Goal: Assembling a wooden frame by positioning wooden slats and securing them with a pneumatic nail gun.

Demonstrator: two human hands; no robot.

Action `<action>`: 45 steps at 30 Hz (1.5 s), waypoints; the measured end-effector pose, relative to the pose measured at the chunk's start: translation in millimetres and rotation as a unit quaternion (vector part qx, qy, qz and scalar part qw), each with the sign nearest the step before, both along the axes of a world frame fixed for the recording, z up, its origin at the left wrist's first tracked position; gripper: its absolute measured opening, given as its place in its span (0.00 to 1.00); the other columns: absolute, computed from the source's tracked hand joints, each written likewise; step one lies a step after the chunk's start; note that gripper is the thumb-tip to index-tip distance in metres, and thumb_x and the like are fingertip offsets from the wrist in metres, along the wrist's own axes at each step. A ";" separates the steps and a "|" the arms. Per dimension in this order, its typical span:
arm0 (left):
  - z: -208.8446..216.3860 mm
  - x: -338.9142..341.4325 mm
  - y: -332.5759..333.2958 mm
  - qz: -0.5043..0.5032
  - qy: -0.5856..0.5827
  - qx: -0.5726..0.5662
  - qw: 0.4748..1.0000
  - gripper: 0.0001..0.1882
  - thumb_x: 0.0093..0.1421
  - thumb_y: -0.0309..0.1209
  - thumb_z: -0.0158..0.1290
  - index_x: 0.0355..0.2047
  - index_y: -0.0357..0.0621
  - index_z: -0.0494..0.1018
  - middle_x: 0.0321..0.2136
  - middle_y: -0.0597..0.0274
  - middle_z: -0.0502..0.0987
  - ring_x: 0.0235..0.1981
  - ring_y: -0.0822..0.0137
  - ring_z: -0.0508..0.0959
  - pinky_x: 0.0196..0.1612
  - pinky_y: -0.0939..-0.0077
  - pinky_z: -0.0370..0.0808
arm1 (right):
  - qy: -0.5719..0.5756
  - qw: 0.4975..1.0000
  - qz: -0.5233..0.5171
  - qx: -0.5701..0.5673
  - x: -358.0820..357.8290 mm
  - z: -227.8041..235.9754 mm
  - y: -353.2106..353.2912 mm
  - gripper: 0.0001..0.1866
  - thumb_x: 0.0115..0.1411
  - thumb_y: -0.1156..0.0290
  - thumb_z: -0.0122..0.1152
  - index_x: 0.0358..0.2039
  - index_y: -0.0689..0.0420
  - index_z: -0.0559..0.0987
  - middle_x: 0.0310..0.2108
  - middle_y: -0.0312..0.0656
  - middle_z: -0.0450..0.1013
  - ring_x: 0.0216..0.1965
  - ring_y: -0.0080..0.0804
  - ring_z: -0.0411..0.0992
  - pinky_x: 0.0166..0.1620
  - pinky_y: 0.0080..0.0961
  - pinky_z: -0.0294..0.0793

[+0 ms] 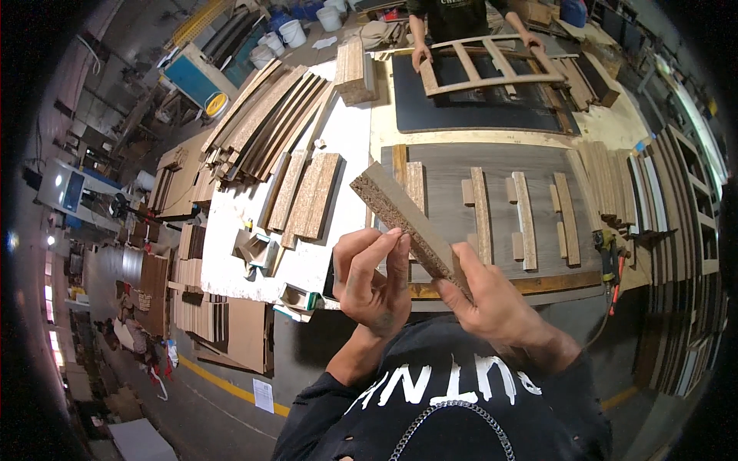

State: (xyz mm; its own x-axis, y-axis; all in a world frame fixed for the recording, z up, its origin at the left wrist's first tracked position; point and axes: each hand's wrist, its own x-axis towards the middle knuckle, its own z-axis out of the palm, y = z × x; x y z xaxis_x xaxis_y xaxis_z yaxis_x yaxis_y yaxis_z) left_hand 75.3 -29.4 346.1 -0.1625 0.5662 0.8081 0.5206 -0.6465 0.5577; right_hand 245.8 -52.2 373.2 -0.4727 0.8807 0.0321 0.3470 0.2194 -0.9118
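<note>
My right hand point(496, 303) grips the near end of a particleboard strip point(407, 223), raised at a slant above the near edge of the workbench. Its rough chipboard edge faces me, and a smooth grey-brown face shows along the right. My left hand point(373, 280) is closed in a pinch, thumb and fingertips together against the strip's rough edge. Whatever may be between those fingertips is too small to make out. Beyond the strip, short particleboard strips with small blocks beside them point(524, 219) lie in a row on a grey wood-grain panel point(446, 173).
Stacked board strips point(265, 115) and loose particleboard pieces point(317, 196) cover the left side. Two small boxes point(296, 298) sit by the near left edge. A cordless power tool point(609, 257) is at the right. Across the bench, another person's hands point(421, 58) hold a slatted wooden frame point(492, 65).
</note>
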 end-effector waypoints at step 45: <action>15.6 -0.8 17.7 -0.533 -0.430 -0.242 0.688 0.32 0.68 0.42 0.41 0.63 0.31 0.48 0.44 0.45 0.72 0.49 0.52 0.76 0.60 0.53 0.71 | -0.015 0.999 0.035 -0.027 -8.0 10.3 2.6 0.25 0.67 0.70 0.52 0.57 0.66 0.54 0.28 0.60 0.76 0.27 0.52 0.79 0.29 0.42 0.80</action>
